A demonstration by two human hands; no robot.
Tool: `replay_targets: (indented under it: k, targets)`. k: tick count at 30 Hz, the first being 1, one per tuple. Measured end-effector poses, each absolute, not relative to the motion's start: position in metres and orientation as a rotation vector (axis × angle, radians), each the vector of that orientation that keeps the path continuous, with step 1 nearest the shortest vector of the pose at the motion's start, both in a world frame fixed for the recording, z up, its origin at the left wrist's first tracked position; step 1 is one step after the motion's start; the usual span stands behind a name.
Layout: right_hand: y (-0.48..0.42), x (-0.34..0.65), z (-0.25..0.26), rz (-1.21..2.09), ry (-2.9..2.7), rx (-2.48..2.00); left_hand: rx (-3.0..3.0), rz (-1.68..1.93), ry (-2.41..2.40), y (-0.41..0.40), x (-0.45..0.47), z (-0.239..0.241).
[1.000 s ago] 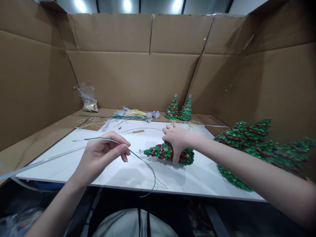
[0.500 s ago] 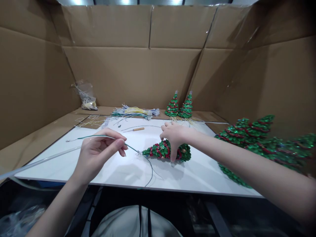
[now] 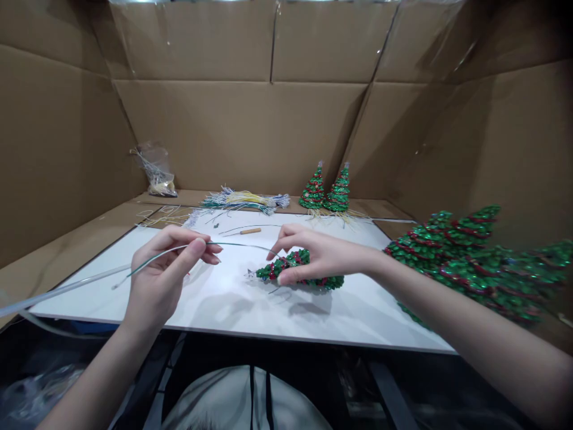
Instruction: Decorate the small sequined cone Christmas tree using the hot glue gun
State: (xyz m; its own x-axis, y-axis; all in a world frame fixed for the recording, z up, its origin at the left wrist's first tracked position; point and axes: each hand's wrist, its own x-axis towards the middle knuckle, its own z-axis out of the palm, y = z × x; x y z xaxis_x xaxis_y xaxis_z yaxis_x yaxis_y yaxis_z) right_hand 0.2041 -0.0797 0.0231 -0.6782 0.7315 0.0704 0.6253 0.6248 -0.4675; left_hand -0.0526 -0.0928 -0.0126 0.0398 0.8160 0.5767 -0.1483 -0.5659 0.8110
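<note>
My left hand [image 3: 161,272] is closed, pinching a thin green wire [image 3: 237,243] between thumb and fingers. The wire's pale end hangs to the left of that hand. Its other side bows rightward and passes under my right hand [image 3: 320,255]. A small green Christmas tree [image 3: 293,260] with red trim lies on its side, its clear star [image 3: 250,275] pointing left. My right hand is over this tree, thumb and fingers curved but apart. Part of the tree and the wire's far stretch are hidden behind it.
Two small trees [image 3: 324,191] stand at the back, and larger trees [image 3: 474,263] at the right. A wooden-handled tool [image 3: 249,231], bundled wires [image 3: 246,200] and a plastic bag [image 3: 156,170] lie on the white board [image 3: 210,304] or behind it. Cardboard walls [image 3: 215,131] surround everything.
My right hand has moved left along the lying tree, toward the wire. My left hand has shifted slightly left, and the wire now arches up between both hands.
</note>
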Motion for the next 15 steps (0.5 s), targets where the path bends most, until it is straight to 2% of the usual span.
replay_targets:
  k: [7,15]
  targets:
    - [-0.087,0.210,0.014,0.719,-2.525,-1.039,1.490,1.540,0.791,-0.090,-0.063,-0.025]
    - [-0.090,0.260,0.027,0.728,-2.381,-1.282,1.532,1.133,0.834,-0.082,-0.095,-0.047]
